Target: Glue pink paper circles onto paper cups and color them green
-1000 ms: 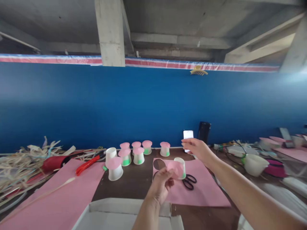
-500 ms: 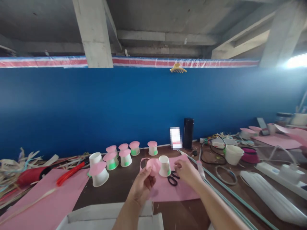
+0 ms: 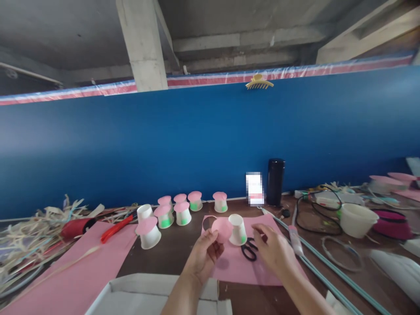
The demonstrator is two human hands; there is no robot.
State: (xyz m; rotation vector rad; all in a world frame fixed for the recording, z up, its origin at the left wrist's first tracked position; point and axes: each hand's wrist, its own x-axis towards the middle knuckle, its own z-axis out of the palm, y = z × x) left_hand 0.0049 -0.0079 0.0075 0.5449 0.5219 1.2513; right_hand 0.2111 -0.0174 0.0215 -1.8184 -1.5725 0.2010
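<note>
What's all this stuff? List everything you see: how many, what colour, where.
Upturned paper cups with pink discs: seven, white and green, left to centre
Bare paper cups: two, white, left and centre
Loose paper disc: one, pink, left hand
Large paper sheets: two, pink, left and centre
Scissors: one, black-handled, centre
Lit screen: one, white, back
Tall cylinder: one, black, back
Long tool: one, red, left
Tangled strips: uncountable, pale, left
Open box: one, white, front
Round tub: one, white, right
Claw clip: one, yellow, partition top
Partition: one, blue, behind
Far-right clutter: too blurred to count
Person's hands: two, left and right
</note>
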